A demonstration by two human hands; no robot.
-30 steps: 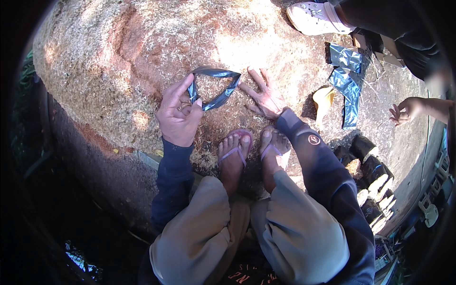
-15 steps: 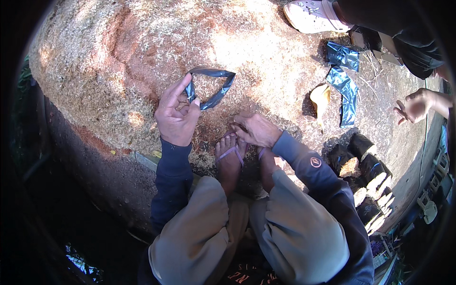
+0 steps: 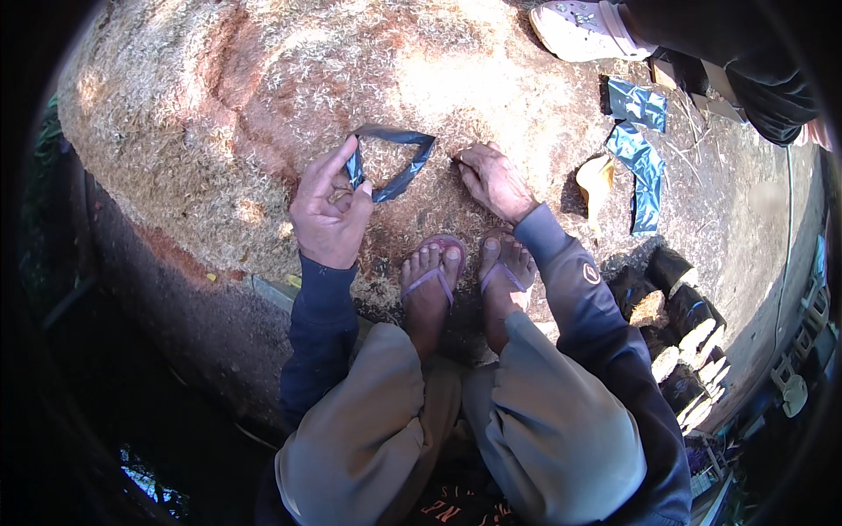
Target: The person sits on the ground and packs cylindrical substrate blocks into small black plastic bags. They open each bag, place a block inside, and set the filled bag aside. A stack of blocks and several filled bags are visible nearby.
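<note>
In the head view, the left hand (image 3: pixel 331 215) is clamped on the bag (image 3: pixel 404 181) by its left edge, the mouth gaping just right of that grip, while the right hand (image 3: pixel 500 182) curls beyond the bag, whether around anything I cannot tell

Left hand: the left hand (image 3: pixel 328 217) has its finger and thumb on the rim of a black bag (image 3: pixel 405 181), and the bag's mouth is wide open.
Right hand: the right hand (image 3: pixel 502 185) is bent over the soil (image 3: pixel 289 96), near the bag but apart; its fingertips are too small to read.
Flat bags: shiny black bags (image 3: pixel 647 175) lie toward the ground's right edge.
Yellow thing: a yellow thing (image 3: pixel 595 184) lies just left of them.
Stout bags: dark, stout bags (image 3: pixel 668 268) bunch up nearer the ground's bottom right.
Clog: a pale clog (image 3: pixel 574 33) on another person's foot, at the top right.
</note>
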